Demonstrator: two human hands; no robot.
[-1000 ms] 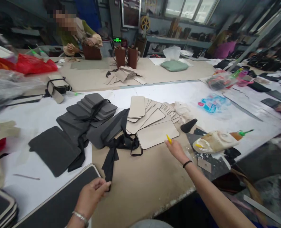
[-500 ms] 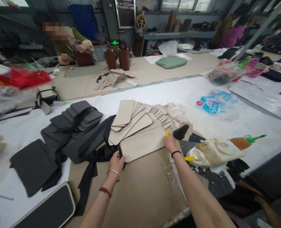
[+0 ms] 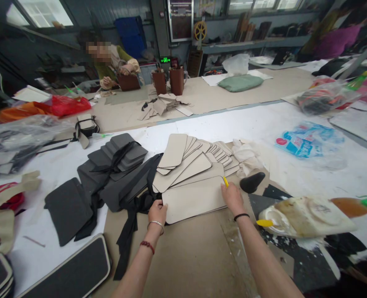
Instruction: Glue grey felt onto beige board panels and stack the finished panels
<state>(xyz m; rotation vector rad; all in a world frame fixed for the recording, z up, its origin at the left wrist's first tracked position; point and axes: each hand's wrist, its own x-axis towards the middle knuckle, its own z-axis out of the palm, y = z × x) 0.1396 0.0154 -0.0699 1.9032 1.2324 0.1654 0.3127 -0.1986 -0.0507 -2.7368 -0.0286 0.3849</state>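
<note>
A cream panel [image 3: 195, 198] with rounded corners and a dark edge lies in front of me on brown board. My left hand [image 3: 157, 214] grips its left end, thumb near the edge. At its right end, my right hand [image 3: 233, 199] is closed around a slim yellow stick [image 3: 226, 181]; the rest of that tool is hidden in the fingers. Behind the panel, similar cream pieces [image 3: 186, 169] are fanned out in a pile. To the left lie dark grey panels [image 3: 118, 155] with black fabric strips [image 3: 128, 231] across and beside them.
At right, a cut-open plastic container [image 3: 310, 215] holds white paste and a yellow-handled tool, near an orange bottle [image 3: 346, 206]. A black rounded object [image 3: 252, 182] sits beyond my right hand. Edged dark panels [image 3: 71, 269] lie front left. Across the table, a person [image 3: 115, 66] handles a brown bag.
The view has swung left, so everything sits further right in the picture. Both hands stay at the panel's ends, and the panel's near edge now looks slightly raised from the pieces underneath.
</note>
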